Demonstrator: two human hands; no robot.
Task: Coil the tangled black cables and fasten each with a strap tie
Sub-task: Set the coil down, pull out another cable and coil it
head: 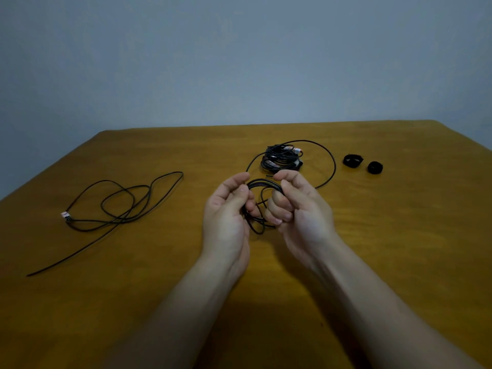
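Above the near middle of the wooden table (399, 262), the left hand (226, 211) and the right hand (300, 209) face each other. Their fingers curl round opposite sides of a small coil of black cable (262, 183), holding it between them. Its free length (332, 166) arcs away to the far right and back. Off to the left, a loose black cable (119, 206) sprawls in tangled loops on the table. Just beyond the hands lies a bundled cable (282, 159). Right of it sit two black strap ties (352, 160), close together.
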